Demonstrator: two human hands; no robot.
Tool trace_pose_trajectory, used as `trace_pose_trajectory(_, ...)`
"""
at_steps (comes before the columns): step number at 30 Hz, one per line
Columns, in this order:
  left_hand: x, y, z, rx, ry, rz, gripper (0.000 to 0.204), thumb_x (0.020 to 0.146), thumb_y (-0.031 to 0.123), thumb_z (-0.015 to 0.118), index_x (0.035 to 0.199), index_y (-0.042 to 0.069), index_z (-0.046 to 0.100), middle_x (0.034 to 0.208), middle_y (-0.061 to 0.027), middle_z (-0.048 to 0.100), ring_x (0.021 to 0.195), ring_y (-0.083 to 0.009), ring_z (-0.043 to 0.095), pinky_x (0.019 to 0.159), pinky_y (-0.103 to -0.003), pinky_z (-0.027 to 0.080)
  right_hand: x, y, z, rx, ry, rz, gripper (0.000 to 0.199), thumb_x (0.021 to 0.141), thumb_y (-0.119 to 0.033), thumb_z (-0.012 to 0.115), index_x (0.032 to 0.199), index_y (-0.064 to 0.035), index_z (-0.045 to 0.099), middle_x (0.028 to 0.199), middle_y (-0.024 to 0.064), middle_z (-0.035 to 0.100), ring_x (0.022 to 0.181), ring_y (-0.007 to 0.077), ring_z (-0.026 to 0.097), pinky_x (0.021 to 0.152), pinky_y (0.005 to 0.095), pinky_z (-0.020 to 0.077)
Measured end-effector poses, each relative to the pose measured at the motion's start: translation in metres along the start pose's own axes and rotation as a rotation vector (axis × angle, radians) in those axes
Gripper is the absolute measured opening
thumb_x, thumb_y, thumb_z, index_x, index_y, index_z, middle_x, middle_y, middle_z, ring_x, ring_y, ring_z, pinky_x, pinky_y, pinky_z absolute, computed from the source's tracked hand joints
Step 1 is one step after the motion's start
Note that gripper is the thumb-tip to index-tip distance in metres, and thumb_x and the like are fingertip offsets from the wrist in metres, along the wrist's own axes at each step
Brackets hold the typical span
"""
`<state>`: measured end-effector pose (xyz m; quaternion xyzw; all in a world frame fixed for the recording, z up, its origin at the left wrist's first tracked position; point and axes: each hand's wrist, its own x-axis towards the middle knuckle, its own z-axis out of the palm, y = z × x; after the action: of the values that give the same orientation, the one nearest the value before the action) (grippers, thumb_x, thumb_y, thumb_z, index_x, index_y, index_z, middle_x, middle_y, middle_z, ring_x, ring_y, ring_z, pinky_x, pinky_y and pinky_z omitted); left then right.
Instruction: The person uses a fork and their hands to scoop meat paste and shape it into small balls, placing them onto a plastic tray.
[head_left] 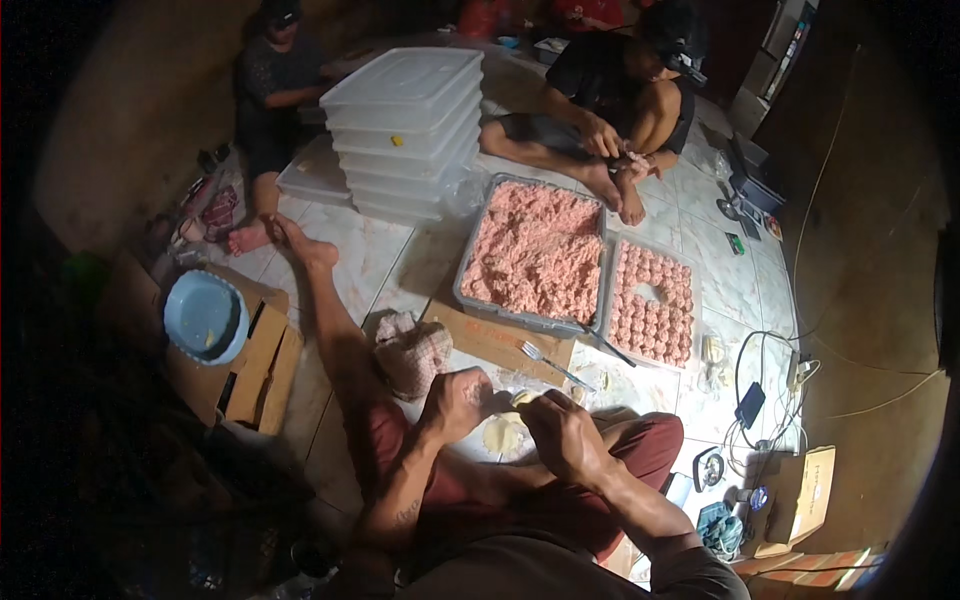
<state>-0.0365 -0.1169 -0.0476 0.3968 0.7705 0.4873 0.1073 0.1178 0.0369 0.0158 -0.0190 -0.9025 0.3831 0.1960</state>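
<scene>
Carefully pinching the pale dumpling wrapper [522, 399] shut between left hand [458, 400] and right hand [560, 432], fingers curled closed on it, just below the fork [553, 364], keeping filling off the seam

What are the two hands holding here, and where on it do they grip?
Both the left hand and right hand pinch a small pale dough wrapper between them at its edges; the exact finger placement cannot be told.

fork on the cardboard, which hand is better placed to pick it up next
Probably the right hand: the fork lies just beyond it, tines away. The left hand sits farther off, by the cloth. Both hands meet at a pale wrapper.
</scene>
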Motion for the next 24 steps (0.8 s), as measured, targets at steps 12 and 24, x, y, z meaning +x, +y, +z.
trace_pose_trajectory(12,-0.008,0.007,-0.012,-0.281,0.043,0.028,0.026,0.076,0.013,0.082,0.087,0.003,0.061,0.077,-0.0107,0.065,0.066,-0.017,0.059,0.063,-0.032,0.049,-0.006,-0.025,-0.005,0.171,0.092,0.138,0.022,0.079,0.011,0.059,0.099,0.0028,0.065,0.082,0.017,0.06,0.078,0.0332,0.061,0.067,0.0405,0.0483)
trace_pose_trajectory(24,-0.025,-0.012,-0.006,-0.591,-0.082,-0.22,0.057,0.064,0.02,0.093,0.104,0.004,0.055,0.082,-0.0008,0.058,0.071,-0.0081,0.051,0.063,-0.022,0.045,0.078,0.091,-0.031,-0.363,0.143,0.374,0.01,0.081,-0.001,0.051,0.084,0.0042,0.06,0.084,0.0269,0.064,0.083,0.0426,0.066,0.068,0.0491,0.0542)
